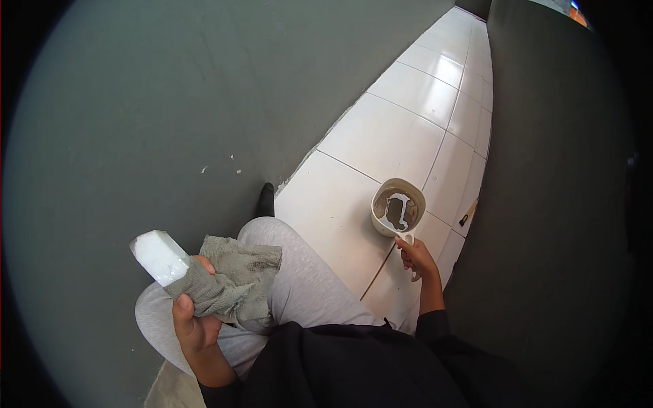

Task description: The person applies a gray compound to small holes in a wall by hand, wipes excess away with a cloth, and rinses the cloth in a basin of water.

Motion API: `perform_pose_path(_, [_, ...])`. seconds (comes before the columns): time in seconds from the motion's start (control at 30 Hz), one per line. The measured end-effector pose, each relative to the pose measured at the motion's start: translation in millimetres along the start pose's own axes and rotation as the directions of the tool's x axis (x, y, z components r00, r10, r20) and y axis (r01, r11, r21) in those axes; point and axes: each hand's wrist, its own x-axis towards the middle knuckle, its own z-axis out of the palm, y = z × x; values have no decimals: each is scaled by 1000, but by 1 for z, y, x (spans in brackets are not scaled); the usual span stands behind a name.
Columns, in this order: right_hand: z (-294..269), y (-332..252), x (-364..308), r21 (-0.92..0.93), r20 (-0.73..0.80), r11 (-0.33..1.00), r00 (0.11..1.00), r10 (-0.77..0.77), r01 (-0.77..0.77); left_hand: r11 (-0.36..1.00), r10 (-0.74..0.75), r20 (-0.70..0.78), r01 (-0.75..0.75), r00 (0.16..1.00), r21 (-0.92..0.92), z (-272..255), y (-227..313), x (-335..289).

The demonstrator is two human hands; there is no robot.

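Observation:
My left hand [197, 326] is closed round a grey cloth [238, 279], above my left thigh. Out of the cloth's upper end sticks a white, block-like piece [160, 257] with angled corners; I cannot make out its kind. The rest of the cloth hangs in folds by my knee. My right hand [418, 258] grips the handle of a pale water dipper [376, 216], low over the floor tiles. Inside the dipper are brownish walls and a white, shiny patch, perhaps a reflection; its contents are unclear.
White floor tiles [381, 136] run ahead in a narrowing strip between a dark grey wall [170, 102] on the left and another grey wall [558, 170] on the right. A small tool with a black end [465, 219] lies by the right wall. My bent legs fill the lower left.

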Motion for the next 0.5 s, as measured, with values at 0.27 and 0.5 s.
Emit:
perform_pose_path(0.27, [-4,-13,6,-135,105,988,990,94,-80,998,-63,-23,63,998,16,-16,-12,35])
perform_pose_path(0.5, [0,-27,24,-348,-9,931,994,113,-109,1000,-7,-131,5,991,-17,-63,-35,71])
